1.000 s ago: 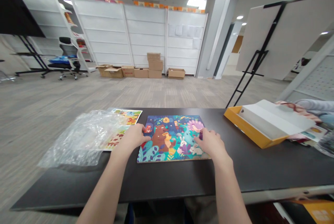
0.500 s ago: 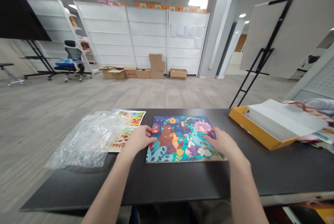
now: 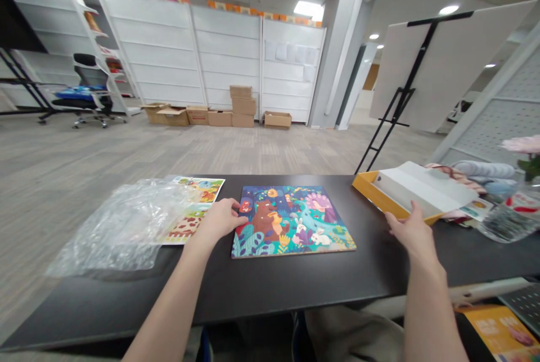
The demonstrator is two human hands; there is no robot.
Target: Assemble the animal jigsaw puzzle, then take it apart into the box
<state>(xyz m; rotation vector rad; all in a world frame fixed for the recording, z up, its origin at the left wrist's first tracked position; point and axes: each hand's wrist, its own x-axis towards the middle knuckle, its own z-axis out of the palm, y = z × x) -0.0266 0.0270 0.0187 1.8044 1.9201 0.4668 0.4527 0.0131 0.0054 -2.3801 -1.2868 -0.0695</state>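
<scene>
A colourful animal picture board (image 3: 295, 224) lies flat on the black table (image 3: 253, 289). My left hand (image 3: 221, 218) rests at its left edge, fingers apart and touching the edge, with nothing held. My right hand (image 3: 411, 227) is spread at the near side of a yellow box (image 3: 379, 196), thumb and fingers apart; whether it touches the box cannot be made out. White paper stands folded up in the box. Left of the board are printed animal sheets (image 3: 192, 221), partly under crumpled clear plastic wrap (image 3: 122, 227).
Folded cloths (image 3: 485, 170) and a clear vase (image 3: 510, 215) with a pink flower stand at the right. A whiteboard on a black stand (image 3: 396, 103) rises behind the table. Cardboard boxes (image 3: 243, 106) line the far shelves. A yellow printed package (image 3: 502, 331) lies low at the right.
My right hand has left the board's right edge and moved right to the yellow box. My left hand stays at the left edge. The view has turned to the right.
</scene>
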